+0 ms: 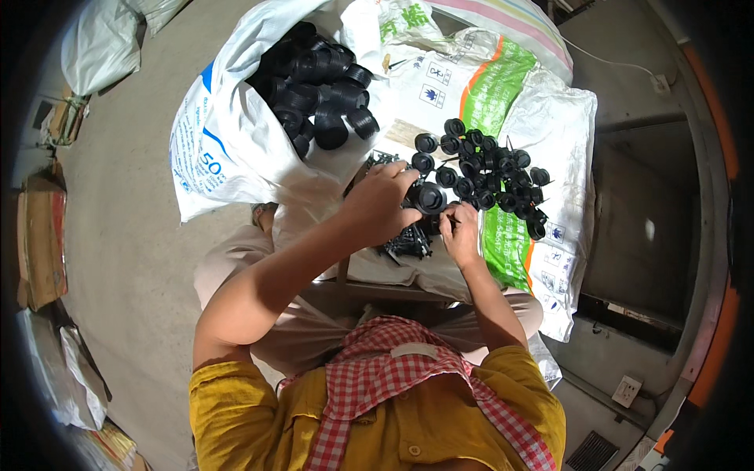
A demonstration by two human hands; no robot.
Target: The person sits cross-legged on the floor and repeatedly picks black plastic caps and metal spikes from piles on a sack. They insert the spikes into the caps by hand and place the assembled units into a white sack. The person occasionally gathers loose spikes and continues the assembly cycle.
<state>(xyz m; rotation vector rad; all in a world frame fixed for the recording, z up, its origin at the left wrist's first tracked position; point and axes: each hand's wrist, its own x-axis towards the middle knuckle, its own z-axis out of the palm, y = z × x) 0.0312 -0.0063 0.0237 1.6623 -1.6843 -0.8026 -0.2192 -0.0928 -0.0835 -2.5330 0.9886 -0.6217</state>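
Note:
My left hand (381,202) reaches in over the work surface, its fingers and thumb curved around a round black plastic cap (430,198) with a hollow, ringed face. Close on its right, my right hand (462,237) has its fingertips pinched together beside the cap; what sits between them is too small to make out. Below and partly behind my left hand lies a heap of thin black plastic pieces (408,242). Several black caps with thin stems (487,169) are spread to the right of my hands.
A white woven sack (208,169) at the upper left stands open, full of larger black threaded caps (330,94). Flattened white and green sacks (503,94) cover the surface. Cardboard (41,239) lines the far left; a wall socket (626,391) is at the lower right.

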